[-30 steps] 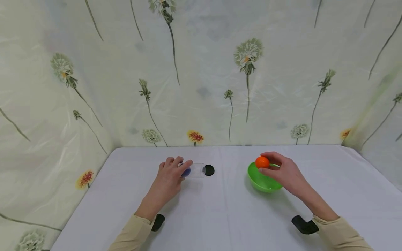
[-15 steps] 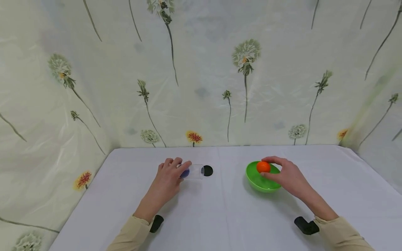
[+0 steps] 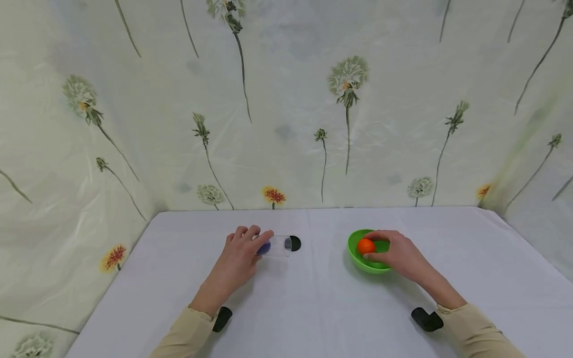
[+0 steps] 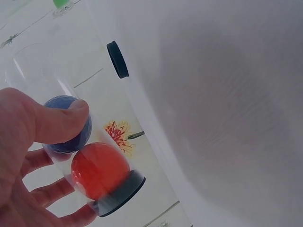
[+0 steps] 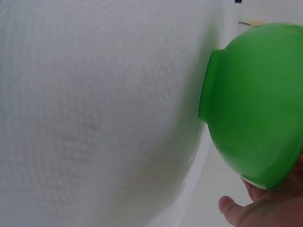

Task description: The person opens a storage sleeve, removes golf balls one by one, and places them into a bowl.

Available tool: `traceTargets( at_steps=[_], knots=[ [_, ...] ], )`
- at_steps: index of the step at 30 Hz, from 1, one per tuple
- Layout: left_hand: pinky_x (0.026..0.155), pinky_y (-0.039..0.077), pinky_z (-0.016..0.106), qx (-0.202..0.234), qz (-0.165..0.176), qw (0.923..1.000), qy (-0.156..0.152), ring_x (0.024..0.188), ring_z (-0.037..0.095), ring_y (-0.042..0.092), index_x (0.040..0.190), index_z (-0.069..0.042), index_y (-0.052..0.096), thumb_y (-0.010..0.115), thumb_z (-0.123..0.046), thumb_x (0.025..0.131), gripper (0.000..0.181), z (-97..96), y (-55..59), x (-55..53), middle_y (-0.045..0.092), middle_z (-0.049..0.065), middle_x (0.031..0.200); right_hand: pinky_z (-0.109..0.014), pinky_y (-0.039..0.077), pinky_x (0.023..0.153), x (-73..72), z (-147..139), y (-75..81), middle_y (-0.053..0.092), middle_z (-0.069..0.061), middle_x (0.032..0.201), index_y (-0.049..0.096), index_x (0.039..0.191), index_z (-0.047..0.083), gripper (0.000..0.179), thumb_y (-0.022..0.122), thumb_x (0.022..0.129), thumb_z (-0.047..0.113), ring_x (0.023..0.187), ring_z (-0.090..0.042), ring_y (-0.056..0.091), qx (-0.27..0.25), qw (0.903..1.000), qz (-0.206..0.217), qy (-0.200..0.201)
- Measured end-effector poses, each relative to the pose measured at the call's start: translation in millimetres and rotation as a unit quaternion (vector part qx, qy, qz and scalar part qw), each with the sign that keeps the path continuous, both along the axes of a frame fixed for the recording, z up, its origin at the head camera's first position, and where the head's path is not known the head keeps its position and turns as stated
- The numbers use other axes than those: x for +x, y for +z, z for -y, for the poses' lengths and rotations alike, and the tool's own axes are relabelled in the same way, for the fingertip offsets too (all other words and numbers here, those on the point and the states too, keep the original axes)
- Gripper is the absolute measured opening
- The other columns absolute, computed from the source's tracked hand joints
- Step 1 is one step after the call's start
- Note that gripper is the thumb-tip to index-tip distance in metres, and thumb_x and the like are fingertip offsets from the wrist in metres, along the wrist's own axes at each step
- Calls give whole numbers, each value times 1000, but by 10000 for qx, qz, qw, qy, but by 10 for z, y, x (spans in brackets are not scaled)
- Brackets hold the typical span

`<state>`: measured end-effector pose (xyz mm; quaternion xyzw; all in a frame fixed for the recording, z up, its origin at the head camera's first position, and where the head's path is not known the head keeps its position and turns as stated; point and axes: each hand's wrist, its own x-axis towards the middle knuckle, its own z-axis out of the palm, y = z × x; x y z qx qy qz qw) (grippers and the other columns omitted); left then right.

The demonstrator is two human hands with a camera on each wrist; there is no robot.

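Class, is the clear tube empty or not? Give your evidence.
Not empty: in the left wrist view, the tube has a blue ball and a red ball inside.

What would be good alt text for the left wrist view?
The left grip holds a clear tube with a blue ball and a red-orange ball inside, the latter beside a dark cap on the tube's end. A loose cap lies on the white cloth, with a flowered backdrop behind.
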<state>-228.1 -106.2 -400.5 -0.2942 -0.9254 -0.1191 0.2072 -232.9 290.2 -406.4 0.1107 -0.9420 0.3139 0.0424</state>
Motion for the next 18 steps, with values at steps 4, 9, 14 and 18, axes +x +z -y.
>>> traceTargets(
  at_steps=[4,9,14,18],
  knots=[
    [89,42,48,-30,58,10000,12,111,28,47,132,-22,56,80,-3,80,62,-4,1,-4,54,3,118,-62,35,98,-15,11,-2,60,-19,128,68,120,7,45,80,82,28,124,-44,45,38,10000,49,36],
    [90,42,49,-15,104,9999,-19,111,28,47,132,-22,57,80,-2,80,60,-13,-2,-5,54,3,118,-62,36,97,-26,27,-15,61,-17,127,68,121,8,45,80,81,23,124,-43,46,17,9999,119,78],
    [90,42,50,3,174,9998,-48,111,28,47,132,-22,57,79,-2,81,59,-24,-2,0,54,3,117,-62,36,97,-36,27,-32,61,-17,125,68,120,9,43,81,81,21,122,-43,47,68,9999,80,110],
    [90,42,49,-15,174,9998,-19,111,28,47,132,-22,56,79,-2,81,60,-25,-8,-7,54,3,117,-62,36,97,-34,25,-24,61,-18,126,68,119,9,42,80,81,21,122,-44,47,61,9999,61,136]
  ],
)
